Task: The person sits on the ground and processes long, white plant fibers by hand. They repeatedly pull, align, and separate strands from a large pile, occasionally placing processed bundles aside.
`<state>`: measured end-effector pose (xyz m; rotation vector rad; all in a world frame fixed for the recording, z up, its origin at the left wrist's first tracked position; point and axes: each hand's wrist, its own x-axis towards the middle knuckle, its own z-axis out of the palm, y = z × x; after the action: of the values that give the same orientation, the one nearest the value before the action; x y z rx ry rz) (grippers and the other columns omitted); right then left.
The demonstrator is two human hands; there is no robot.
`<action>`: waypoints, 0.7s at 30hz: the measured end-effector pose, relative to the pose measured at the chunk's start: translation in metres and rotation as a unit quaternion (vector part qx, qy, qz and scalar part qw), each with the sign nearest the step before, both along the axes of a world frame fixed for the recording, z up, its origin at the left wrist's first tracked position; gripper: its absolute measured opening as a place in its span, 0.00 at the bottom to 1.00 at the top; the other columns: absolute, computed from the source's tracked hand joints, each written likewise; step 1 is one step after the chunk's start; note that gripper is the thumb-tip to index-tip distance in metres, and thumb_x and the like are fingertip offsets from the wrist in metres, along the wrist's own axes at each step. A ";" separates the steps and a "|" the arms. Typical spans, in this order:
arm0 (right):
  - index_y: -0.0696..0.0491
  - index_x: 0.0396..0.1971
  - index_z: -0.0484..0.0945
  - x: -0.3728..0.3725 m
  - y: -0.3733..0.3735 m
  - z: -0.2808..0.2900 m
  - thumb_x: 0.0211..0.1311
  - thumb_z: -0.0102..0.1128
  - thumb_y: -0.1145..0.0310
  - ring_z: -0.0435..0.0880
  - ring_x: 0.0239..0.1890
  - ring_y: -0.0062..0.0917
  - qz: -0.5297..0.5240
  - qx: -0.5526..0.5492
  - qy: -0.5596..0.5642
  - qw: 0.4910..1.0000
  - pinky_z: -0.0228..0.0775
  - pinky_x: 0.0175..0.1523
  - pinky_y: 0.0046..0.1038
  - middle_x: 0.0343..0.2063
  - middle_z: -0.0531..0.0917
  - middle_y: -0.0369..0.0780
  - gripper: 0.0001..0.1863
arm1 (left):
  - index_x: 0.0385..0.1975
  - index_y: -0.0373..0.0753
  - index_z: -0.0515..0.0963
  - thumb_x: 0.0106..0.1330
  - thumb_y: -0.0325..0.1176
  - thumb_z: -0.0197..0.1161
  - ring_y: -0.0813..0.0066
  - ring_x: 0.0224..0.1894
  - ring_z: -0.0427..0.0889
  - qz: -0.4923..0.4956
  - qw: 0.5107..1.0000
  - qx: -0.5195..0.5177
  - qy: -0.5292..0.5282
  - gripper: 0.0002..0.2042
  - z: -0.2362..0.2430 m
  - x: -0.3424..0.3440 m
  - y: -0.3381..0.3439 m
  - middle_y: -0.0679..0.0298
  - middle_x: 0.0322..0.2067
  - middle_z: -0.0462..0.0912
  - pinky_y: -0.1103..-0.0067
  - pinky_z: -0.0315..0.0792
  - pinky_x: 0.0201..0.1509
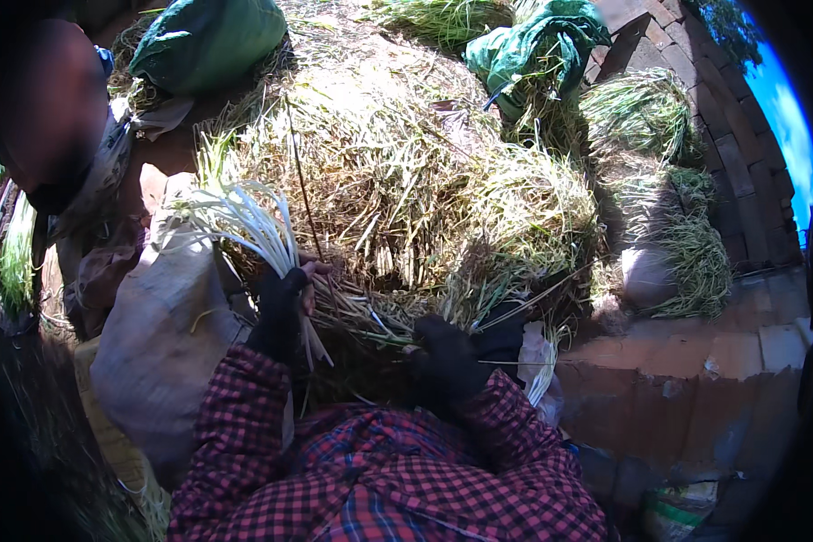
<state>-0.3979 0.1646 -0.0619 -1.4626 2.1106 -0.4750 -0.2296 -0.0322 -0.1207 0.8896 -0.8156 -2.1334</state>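
Observation:
My left hand (pixel 285 305), in a dark glove with bare fingertips showing, grips a bunch of pale stalks (pixel 260 228) fanning up and leftward, their cut ends hanging below it. My right hand (pixel 447 352), dark-gloved, is low at the front edge of a big heap of dry, straw-like grass (pixel 397 172); its fingers are curled at some thin stalks, and what exactly they hold is too dark to make out. A pale sack (pixel 163 352) lies beside my left arm. Some white stalks (pixel 542 375) lie right of my right hand.
Another person (pixel 63 135) is at the upper left. Green sacks (pixel 208 45) (pixel 533 50) lie at the back. More grass bundles (pixel 641 117) lie on the right, beside brick paving (pixel 741 172) and a reddish slab surface (pixel 677 379). Green stalks (pixel 18 262) stand at the far left.

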 end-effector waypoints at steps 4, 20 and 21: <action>0.56 0.29 0.71 -0.006 0.007 0.018 0.47 0.57 0.63 0.75 0.30 0.44 0.038 -0.041 -0.048 0.997 0.66 0.33 0.39 0.26 0.73 0.47 0.13 | 0.32 0.37 0.75 0.59 0.31 0.56 0.81 0.19 0.71 -0.105 0.981 -0.106 -0.123 0.06 -0.036 -0.048 0.055 0.65 0.23 0.76 0.84 0.65 0.23; 0.49 0.27 0.77 -0.186 0.017 -0.034 0.47 0.58 0.48 0.79 0.30 0.38 -0.116 0.104 0.210 0.965 0.70 0.35 0.37 0.24 0.79 0.44 0.19 | 0.36 0.38 0.76 0.49 0.33 0.50 0.56 0.37 0.78 -0.364 0.765 -0.281 -0.451 0.15 -0.056 0.001 0.032 0.50 0.32 0.79 0.67 0.70 0.40; 0.50 0.29 0.77 -0.169 0.014 -0.030 0.49 0.58 0.51 0.79 0.30 0.37 -0.113 0.054 0.181 0.975 0.69 0.34 0.38 0.26 0.79 0.43 0.17 | 0.36 0.38 0.76 0.49 0.33 0.50 0.55 0.37 0.78 -0.374 0.754 -0.282 -0.461 0.15 -0.053 0.005 0.030 0.50 0.32 0.79 0.67 0.70 0.40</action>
<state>-0.5672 0.1789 -0.0918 -1.3331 2.5626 -0.1764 -0.2249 -0.0021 -0.1741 1.4190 -2.5202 -1.6732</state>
